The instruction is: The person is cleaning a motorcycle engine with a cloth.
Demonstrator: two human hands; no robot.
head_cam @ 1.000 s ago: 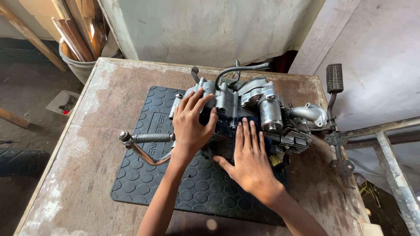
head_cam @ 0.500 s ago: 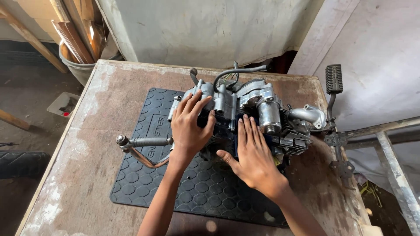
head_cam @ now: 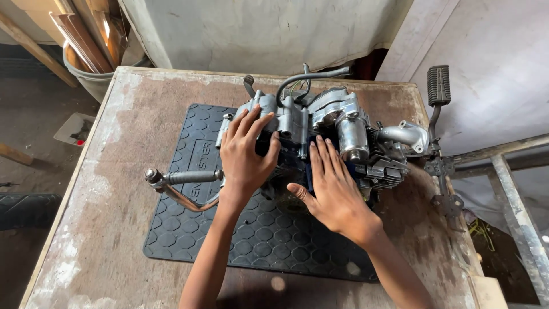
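So there's a small motorcycle engine (head_cam: 326, 137) sitting on a black rubber mat (head_cam: 257, 240) with a hex pattern, and the mat's laid out on a worn, stained wooden tabletop (head_cam: 103, 189). The engine sits toward the far half of the mat, with its right end hanging past the mat's edge over bare wood.

The person's left hand (head_cam: 246, 151) is flat on the left part of the engine casing, fingers spread and pointing away from the body, palm down. It's not wrapped around anything, just pressing on the metal. The right hand (head_cam: 331, 191) is the same deal: open, fingers straight and close together, laid on the dark front of the engine just beside the left hand, thumb sticking out to the left. The two hands are near each other but not touching.

Off the left side of the engine a chrome kick-start lever (head_cam: 183, 186) pokes out over the mat, just below the left wrist. On the right end there's a silvery intake pipe (head_cam: 406, 136), and past it a pedal with a ribbed rubber pad (head_cam: 439, 86) standing up at the tabletop's edge. A grey hose (head_cam: 311, 77) arches over the top of the engine.

Behind the tabletop's far left corner there's a bucket (head_cam: 91, 74) with wooden planks stuck in it, and a metal frame (head_cam: 514, 194) off to the right.
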